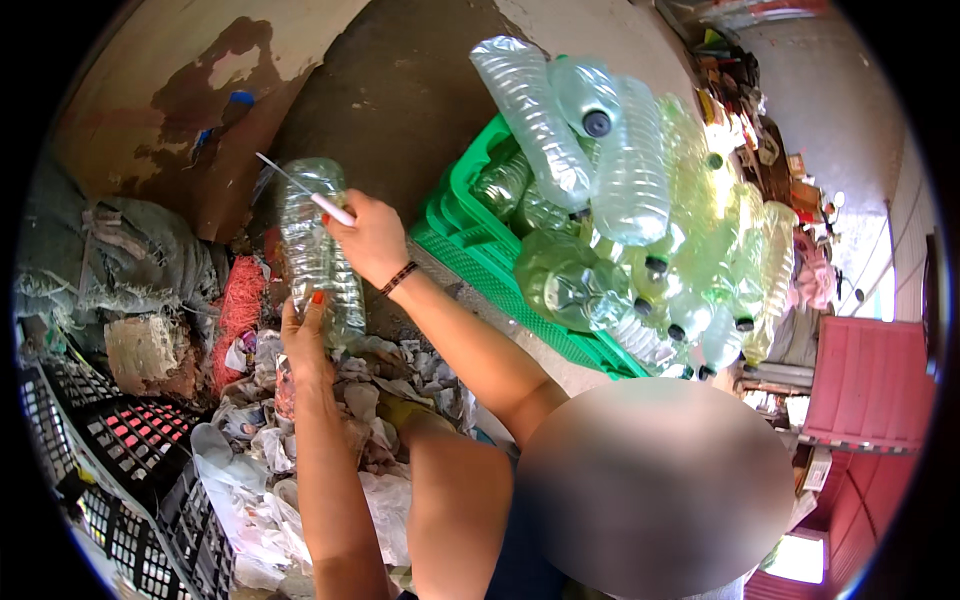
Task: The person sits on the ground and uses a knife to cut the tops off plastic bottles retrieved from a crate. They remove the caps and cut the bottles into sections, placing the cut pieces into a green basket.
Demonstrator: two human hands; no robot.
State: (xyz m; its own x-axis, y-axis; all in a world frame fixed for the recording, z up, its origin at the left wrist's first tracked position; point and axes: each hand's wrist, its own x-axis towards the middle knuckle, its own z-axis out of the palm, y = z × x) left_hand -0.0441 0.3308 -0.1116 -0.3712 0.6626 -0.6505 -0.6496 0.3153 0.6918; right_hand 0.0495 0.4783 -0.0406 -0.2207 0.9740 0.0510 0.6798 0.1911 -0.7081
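A large clear plastic bottle (318, 260) with ribbed sides stands roughly upright in front of me, over the heap of scraps. My left hand (308, 335) grips it low on its side, fingers closed against the plastic. Closed around the pale handle of a small knife (330, 208) is my right hand (368, 240), with a dark bracelet at the wrist. The thin blade points up and to the left, across the bottle's upper part. From this view I cannot tell whether the blade cuts into the plastic.
Right of my arms, a green plastic crate (465, 215) is piled high with empty bottles (630, 160), several dark-capped. Plastic scraps (270, 450) cover the ground below my hands. Black crates (130, 430), red netting (240, 310) and a grey-green sack (110, 265) lie left.
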